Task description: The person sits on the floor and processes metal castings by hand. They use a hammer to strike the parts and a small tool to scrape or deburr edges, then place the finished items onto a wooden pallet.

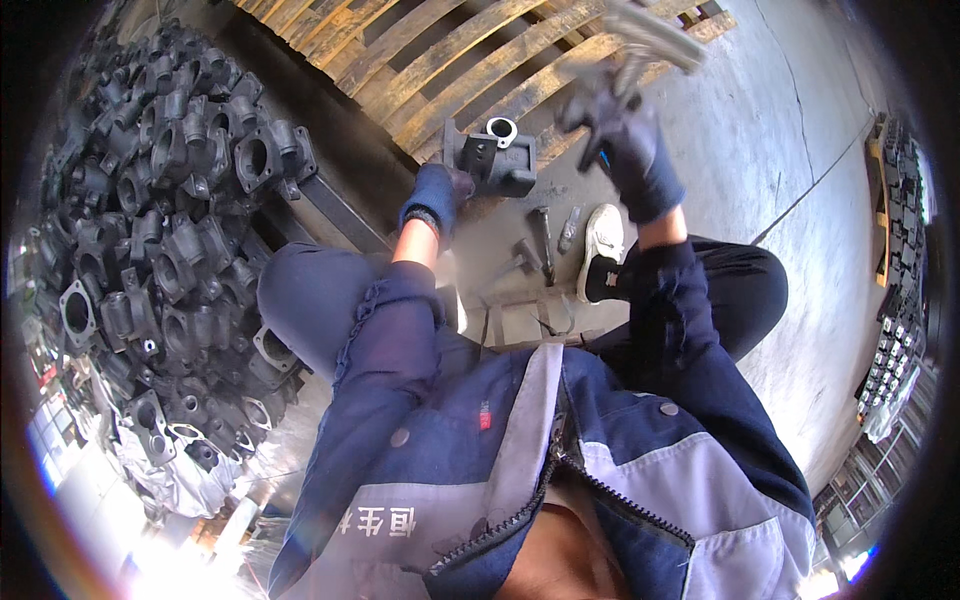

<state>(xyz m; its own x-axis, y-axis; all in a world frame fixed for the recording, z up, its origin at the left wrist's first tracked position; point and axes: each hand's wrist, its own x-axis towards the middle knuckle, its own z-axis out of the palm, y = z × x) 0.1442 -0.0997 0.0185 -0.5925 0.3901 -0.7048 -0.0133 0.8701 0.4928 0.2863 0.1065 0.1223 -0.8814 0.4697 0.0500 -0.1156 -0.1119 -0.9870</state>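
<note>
Castings (170,230) lie in a big dark heap along the left side, many with round bores and flat flanges. Right of them, past the bent left knee (320,300), the left grip (440,193), in a dark knitted glove, is closed on the left side of a black part (512,172). That part stands at the near edge of a slatted pallet (385,105), with a pale-rimmed round opening at its top. Below it on the floor (780,160) lie two dark rods (543,245), and just right of them a white shoe (603,240). Farther right, the right grip (625,135), gloved too, is raised beside the pallet. A grey metal object (655,40) meets its fingers; both are blurred, so I cannot tell whether it is closed. Along the far right edge, black pieces (903,220) stand in rows.
</note>
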